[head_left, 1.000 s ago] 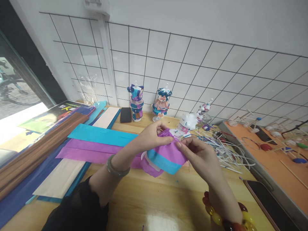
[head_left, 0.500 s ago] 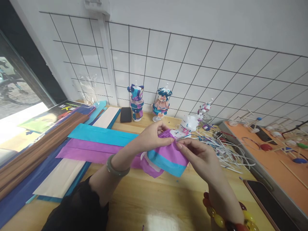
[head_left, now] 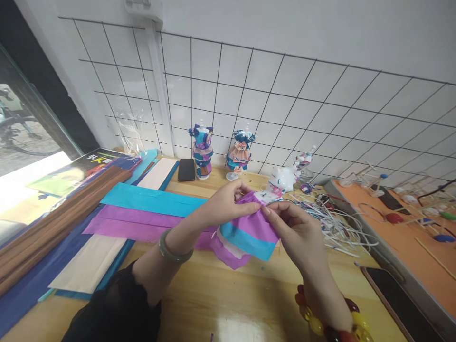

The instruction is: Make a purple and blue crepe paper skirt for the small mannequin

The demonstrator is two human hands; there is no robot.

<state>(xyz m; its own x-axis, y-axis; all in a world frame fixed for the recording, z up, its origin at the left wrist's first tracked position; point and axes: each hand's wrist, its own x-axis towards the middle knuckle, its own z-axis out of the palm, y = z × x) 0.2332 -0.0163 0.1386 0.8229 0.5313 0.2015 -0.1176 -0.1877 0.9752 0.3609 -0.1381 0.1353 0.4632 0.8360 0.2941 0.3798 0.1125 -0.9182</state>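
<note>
A small white dress-form figure (head_left: 282,178) with pink flower prints lies tilted between my hands, its top pointing away to the right. Around its waist sits a paper skirt (head_left: 254,230) in purple, blue and white layers. My left hand (head_left: 233,202) is closed at the skirt's gathered top edge, thumb on the purple paper. My right hand (head_left: 297,232) pinches the same edge just to the right, fingertips close to the left thumb. Flat strips of blue paper (head_left: 153,198) and purple paper (head_left: 135,222) lie left of the skirt.
Two dressed figures, one blue and purple (head_left: 202,152), one peach and teal (head_left: 239,154), stand by the wall grid. A black phone (head_left: 186,170) lies nearby; another phone (head_left: 399,299) lies front right. Tangled white cords (head_left: 338,223) lie beside an orange-lined tray (head_left: 402,242).
The figure and its skirt have turned slightly, and the lower purple layer has swung right. Both hands keep their hold, with the right wrist shifted a little left.
</note>
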